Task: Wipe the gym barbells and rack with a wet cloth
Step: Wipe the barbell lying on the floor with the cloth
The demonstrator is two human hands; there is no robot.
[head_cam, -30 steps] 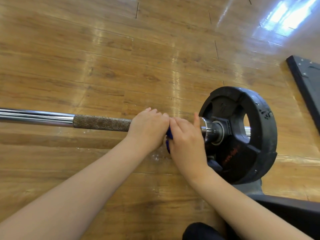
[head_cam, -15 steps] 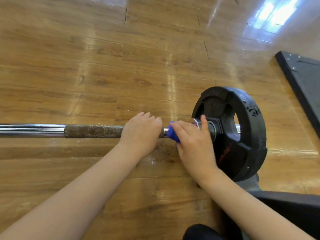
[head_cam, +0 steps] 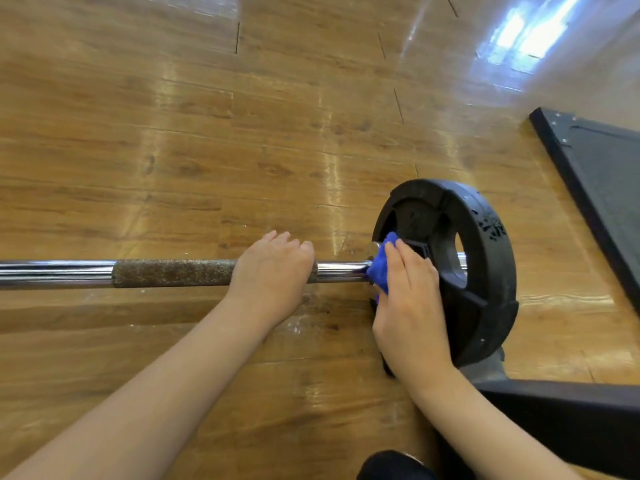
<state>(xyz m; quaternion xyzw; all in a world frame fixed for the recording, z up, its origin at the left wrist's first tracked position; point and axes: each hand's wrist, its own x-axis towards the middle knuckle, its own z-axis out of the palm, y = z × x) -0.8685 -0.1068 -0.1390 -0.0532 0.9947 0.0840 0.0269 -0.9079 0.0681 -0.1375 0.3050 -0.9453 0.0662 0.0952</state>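
Head view: barbell (head_cam: pixel 173 273) runs level across mid-frame from the left edge to a black weight plate (head_cam: pixel 478 271) at centre right, above a wooden floor (head_cam: pixel 242 133). Left hand (head_cam: pixel 273 271) wraps over the bar at the end of its rough knurled section, fingers curled round it; right hand (head_cam: pixel 408 306) presses a bunched blue cloth (head_cam: pixel 381 268) against the bar's collar beside the plate, fingers bent over the cloth. Dark mat (head_cam: pixel 602 174) at the right edge, dark rack base (head_cam: pixel 554 417) lower right

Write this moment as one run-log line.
left hand: grips bar | right hand: presses blue cloth at collar by plate | step: wiping
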